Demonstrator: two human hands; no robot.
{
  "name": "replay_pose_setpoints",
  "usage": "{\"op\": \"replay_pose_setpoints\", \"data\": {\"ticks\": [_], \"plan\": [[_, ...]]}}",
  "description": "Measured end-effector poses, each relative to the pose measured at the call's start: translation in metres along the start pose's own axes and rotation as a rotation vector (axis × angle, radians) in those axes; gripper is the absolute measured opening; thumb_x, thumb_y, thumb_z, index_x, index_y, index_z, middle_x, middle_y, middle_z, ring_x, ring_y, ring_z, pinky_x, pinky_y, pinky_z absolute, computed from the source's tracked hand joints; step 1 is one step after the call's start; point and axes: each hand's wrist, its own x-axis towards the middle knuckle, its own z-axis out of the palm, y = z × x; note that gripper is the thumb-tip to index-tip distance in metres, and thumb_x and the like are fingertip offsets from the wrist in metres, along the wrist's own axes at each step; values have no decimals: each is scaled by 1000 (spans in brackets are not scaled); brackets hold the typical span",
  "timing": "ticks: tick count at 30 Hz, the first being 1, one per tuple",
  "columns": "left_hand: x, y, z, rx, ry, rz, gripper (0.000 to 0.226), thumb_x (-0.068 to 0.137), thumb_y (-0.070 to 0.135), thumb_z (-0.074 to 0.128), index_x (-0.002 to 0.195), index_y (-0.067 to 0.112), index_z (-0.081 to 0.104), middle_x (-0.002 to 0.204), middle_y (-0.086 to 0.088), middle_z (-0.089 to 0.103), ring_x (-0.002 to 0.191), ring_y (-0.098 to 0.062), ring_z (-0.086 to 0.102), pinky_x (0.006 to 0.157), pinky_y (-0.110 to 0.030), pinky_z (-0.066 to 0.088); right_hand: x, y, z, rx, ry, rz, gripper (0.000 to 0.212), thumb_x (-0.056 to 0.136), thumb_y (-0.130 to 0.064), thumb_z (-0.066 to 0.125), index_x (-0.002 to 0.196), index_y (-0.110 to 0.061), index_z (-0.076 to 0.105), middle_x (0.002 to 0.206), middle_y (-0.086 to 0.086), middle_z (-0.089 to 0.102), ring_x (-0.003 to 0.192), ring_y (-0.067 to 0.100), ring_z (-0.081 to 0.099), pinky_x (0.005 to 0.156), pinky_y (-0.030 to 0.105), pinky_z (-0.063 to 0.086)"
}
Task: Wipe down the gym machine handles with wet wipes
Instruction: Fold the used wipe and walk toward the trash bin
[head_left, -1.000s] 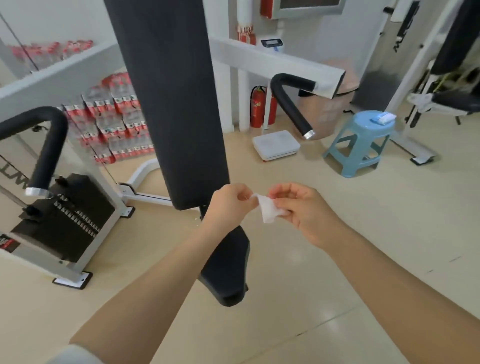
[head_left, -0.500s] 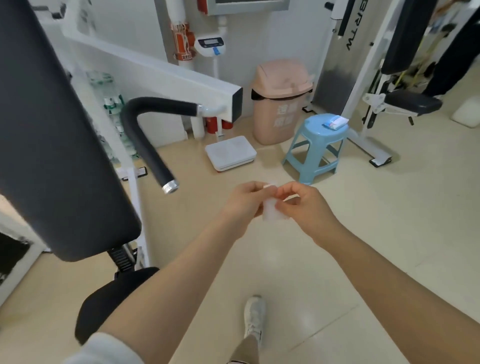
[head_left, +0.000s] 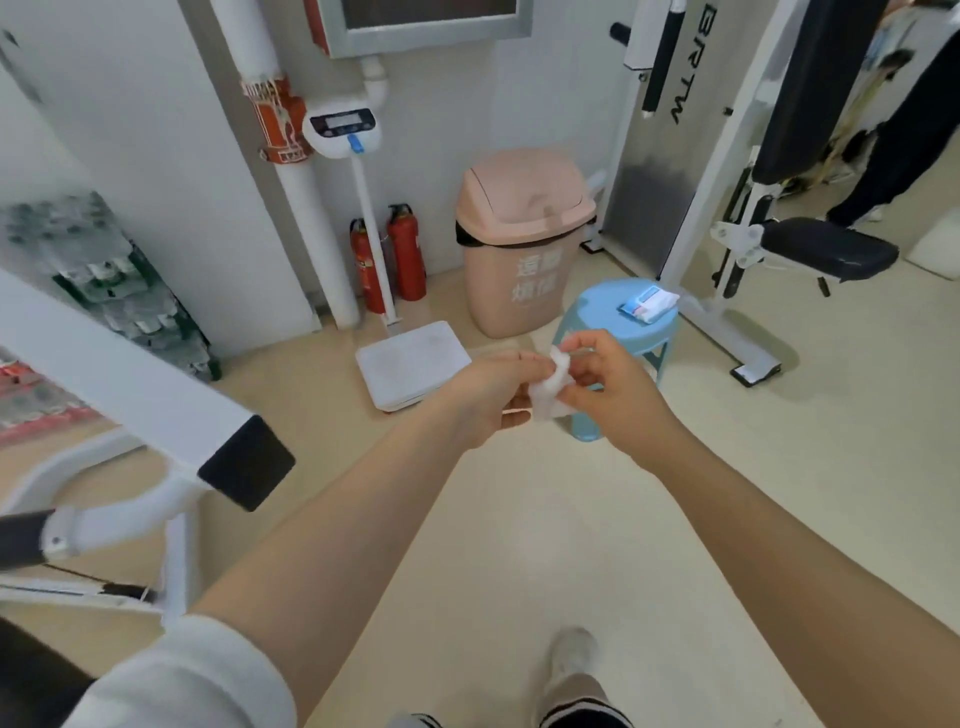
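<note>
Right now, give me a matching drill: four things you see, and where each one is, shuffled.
Things:
1. wipe
2. wipe pack
3. bin
4. extinguishers

Places:
A. on the blue stool
B. by the wall, left of the bin
C. between both hands
D. behind the stool

Pairs: 1-C, 2-A, 3-D, 4-B

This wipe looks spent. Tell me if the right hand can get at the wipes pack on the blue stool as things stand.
Probably yes. The wipes pack lies exposed on the blue stool, just beyond the right hand, nothing between. That hand is pinching the wipe though.
</note>
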Motion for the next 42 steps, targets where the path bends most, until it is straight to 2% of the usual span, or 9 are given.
{"op": "replay_pose_setpoints", "data": {"ticks": [4,7,12,20,28,31,36,39,42], "plan": [[95,40,6,-38,48,-25,7,88,19,56,83,21,60,81,6,64,74,-8,59,72,-21,44,102,32,-39,-79,-94,-106,38,85,-6,61,100,-41,58,87,-7,63,80,11,58,73,24,48],[169,73,10,-51,104,16,9,89,17,57,81,20,59,80,3,63,72,-8,59,69,-21,44,185,48,-70,-102,-147,-127,28,85,-5,60,93,-31,62,81,-11,63,69,-5,55,69,12,45],[268,127,5,-79,248,143,8,92,23,54,87,21,60,82,4,63,70,-7,58,75,-22,44,321,62,-112,-218,-191,-88,16,82,-9,65,83,-23,58,93,6,55,82,16,53,76,29,44],[393,180,-51,-15,360,238,4,85,12,64,86,15,61,78,4,61,69,-6,57,57,-10,47,486,81,-103,-49,-412,59,12,84,-16,66,77,-21,58,72,0,62,61,6,55,63,22,45],[573,239,-150,-82,392,89,12,86,10,64,80,14,54,73,0,59,60,-7,54,52,-13,45,672,114,-71,-95,-248,-27,31,81,-1,62,86,-31,55,100,3,58,77,20,60,69,31,51],[642,268,-188,-115,398,23,17,86,13,64,75,14,51,72,-1,59,60,-8,53,49,-12,45,744,122,-47,-157,-244,12,23,76,-9,73,97,-13,64,90,-5,57,77,13,61,78,23,52],[742,292,-227,-89,310,-57,14,86,19,63,74,14,58,66,3,61,62,-5,55,55,-13,42,843,160,-28,-239,-117,82,9,80,-7,66,88,-10,62,69,-14,53,59,1,49,56,8,38],[794,296,-235,13,303,-101,8,88,15,58,93,14,64,82,5,61,77,-7,57,56,-8,42,889,201,-31,-321,-106,135,12,81,-6,60,80,-16,55,74,-4,58,67,12,52,58,15,37],[844,288,-249,138,310,-104,36,89,16,57,125,14,51,116,0,48,99,-14,53,68,-10,41,929,252,-35,-452,-86,180,9,82,-2,55,84,-10,54,81,0,57,73,19,52,63,27,39]]}}
